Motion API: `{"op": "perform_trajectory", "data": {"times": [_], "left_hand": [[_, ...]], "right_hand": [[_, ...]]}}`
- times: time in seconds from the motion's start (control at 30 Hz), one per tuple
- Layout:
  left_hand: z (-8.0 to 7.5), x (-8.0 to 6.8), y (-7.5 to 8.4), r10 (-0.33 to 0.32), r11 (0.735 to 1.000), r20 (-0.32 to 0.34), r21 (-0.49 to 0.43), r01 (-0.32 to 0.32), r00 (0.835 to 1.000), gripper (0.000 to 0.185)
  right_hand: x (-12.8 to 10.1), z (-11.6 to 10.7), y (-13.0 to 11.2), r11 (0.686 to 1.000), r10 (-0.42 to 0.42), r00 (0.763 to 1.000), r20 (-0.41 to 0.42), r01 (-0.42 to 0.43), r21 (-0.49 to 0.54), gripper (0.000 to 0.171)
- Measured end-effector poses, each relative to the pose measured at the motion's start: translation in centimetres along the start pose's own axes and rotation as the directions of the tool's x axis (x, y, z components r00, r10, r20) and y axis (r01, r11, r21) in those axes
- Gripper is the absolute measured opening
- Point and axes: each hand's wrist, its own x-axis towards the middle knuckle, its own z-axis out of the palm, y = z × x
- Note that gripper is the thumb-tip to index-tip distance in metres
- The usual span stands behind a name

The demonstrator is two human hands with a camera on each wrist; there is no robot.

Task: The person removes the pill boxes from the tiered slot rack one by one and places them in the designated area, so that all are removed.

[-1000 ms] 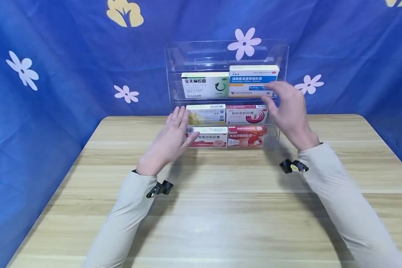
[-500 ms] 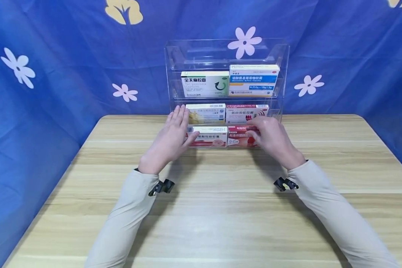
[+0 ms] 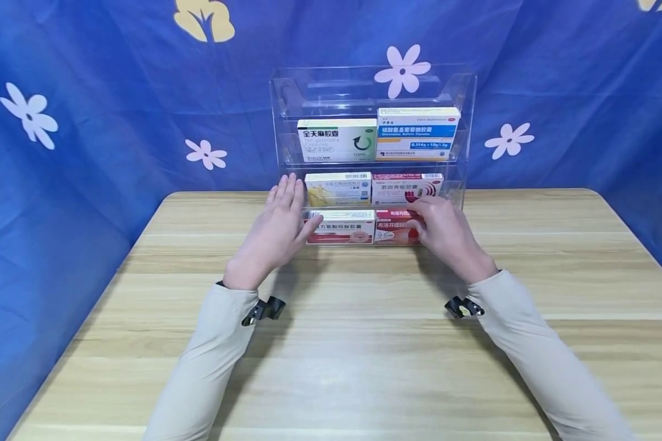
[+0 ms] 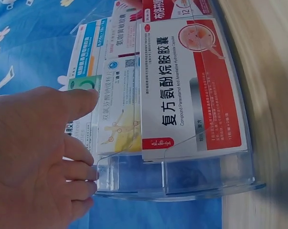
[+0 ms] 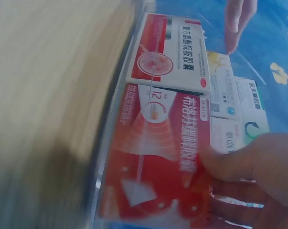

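Observation:
A clear tiered acrylic rack (image 3: 372, 92) holds pairs of medicine boxes. My left hand (image 3: 273, 229) lies along the rack's left side, fingers straight and thumb spread toward the bottom-left white-and-red box (image 3: 342, 228); in the left wrist view its fingertips are at the rack's clear edge. My right hand (image 3: 449, 236) is at the bottom-right red box (image 5: 158, 152). In the right wrist view, the thumb pinches the upper edge of that box, with the other fingers behind it. The right hand covers the box's right part in the head view.
Above sit a yellow-and-white box (image 3: 339, 188) and a pink-and-white box (image 3: 399, 188). The tier over those bears a green-and-white box (image 3: 338, 141) and a blue-and-white box (image 3: 417, 135). A blue flowered curtain (image 3: 143, 122) hangs behind the wooden table (image 3: 336, 343).
The right hand has come down and left from the blue-and-white box to the red box on the bottom tier. The left hand has stayed almost in place.

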Motion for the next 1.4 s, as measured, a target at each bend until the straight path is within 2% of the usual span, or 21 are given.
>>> {"op": "perform_trajectory", "data": {"times": [0.37,0.53,0.9,1.2,1.4], "left_hand": [[-0.4,-0.2,-0.1,0.011,1.0,0.022,0.007,-0.011,1.0,0.066],[-0.4,-0.1,-0.1,0.012,1.0,0.049,0.009,-0.013,0.999,0.066],[-0.3,0.1,-0.1,0.01,1.0,0.065,0.021,-0.012,0.998,0.066],[-0.1,0.1,-0.2,0.005,1.0,0.061,0.004,-0.005,0.998,0.067],[0.0,0.1,-0.3,0.009,1.0,0.05,-0.012,-0.008,0.999,0.066]], "right_hand": [[-0.7,-0.9,1.3,0.998,-0.002,1.0,0.022,0.004,-0.067,0.025],[-1.0,-1.2,1.9,0.999,-0.014,1.0,0.014,0.015,-0.033,0.03],[-1.2,-1.9,1.6,1.0,0.026,0.996,-0.084,-0.027,-0.011,0.027],[-1.2,-3.0,1.5,1.0,-0.023,0.979,-0.202,0.023,0.0,0.027],[-1.6,-3.8,1.1,0.999,-0.035,0.974,-0.223,0.035,-0.004,0.029]]}}
